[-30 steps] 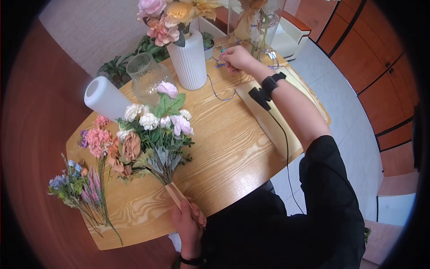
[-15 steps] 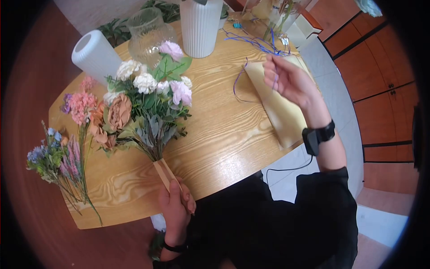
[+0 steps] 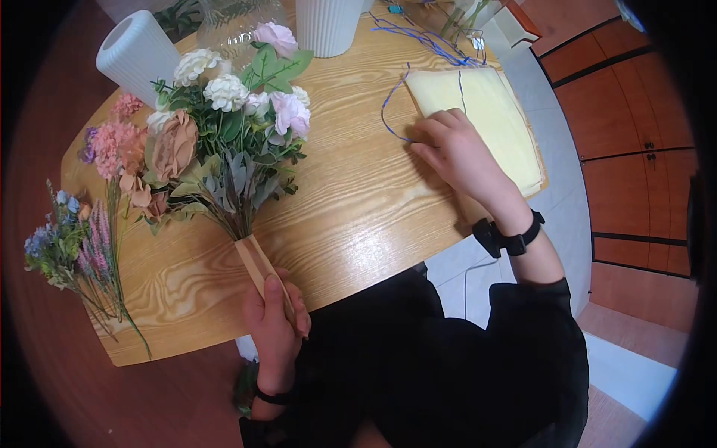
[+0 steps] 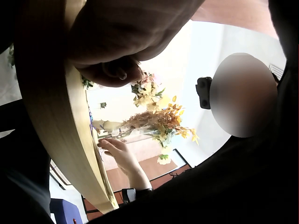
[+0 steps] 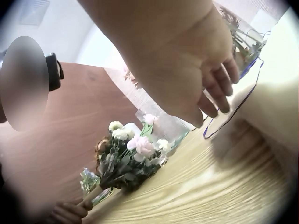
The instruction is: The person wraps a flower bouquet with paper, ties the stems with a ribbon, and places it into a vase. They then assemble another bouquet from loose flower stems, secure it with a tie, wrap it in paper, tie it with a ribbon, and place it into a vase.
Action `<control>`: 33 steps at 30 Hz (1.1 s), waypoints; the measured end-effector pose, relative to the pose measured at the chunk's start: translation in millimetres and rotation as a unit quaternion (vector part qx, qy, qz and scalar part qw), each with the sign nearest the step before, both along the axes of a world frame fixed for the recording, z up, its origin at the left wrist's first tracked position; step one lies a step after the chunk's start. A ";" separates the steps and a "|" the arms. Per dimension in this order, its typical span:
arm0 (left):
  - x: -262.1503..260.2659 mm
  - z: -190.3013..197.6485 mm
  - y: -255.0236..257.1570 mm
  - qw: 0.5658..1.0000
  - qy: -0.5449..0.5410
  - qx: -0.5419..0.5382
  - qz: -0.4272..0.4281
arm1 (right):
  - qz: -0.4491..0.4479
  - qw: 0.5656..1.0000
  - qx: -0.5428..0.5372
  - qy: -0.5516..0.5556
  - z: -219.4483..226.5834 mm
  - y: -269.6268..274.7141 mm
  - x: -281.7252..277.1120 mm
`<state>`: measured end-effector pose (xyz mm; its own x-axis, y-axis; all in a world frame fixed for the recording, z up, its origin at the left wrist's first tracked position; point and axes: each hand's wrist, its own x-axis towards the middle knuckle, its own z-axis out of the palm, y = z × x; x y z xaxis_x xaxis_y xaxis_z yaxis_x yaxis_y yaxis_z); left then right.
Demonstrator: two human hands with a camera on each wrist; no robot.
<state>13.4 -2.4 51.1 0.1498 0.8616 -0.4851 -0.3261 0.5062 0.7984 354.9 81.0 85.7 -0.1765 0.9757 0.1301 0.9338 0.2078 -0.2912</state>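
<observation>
My left hand (image 3: 275,321) grips the paper-wrapped stems (image 3: 258,261) of a bouquet at the table's front edge. The bouquet (image 3: 231,127) leans away over the table, with white, pale pink and brown blooms above grey-green leaves. Over the near edge of the cream wrapping paper (image 3: 497,112), my right hand (image 3: 459,153) holds a thin blue-purple ribbon (image 3: 385,112) with bent fingers. One stretch of ribbon loops onto the bare wood and another crosses the paper. In the right wrist view, the ribbon (image 5: 236,109) curves up to the fingertips.
More blue-purple ribbon (image 3: 441,45) lies tangled at the back. A white ribbed vase (image 3: 326,26), a tilted white vase (image 3: 142,56) and a clear glass vase (image 3: 239,30) stand there too. Loose blue and pink flower stems (image 3: 97,261) lie at the left.
My right hand has come back from the table's far side, drawing the ribbon over the paper, and is now lower. The left hand keeps its hold on the bouquet; the head view has tilted down.
</observation>
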 end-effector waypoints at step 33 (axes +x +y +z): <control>-16.1 -1.8 5.5 0.981 -0.188 -0.037 0.012 | 0.104 0.842 -0.365 0.382 -16.7 -23.0 -169.3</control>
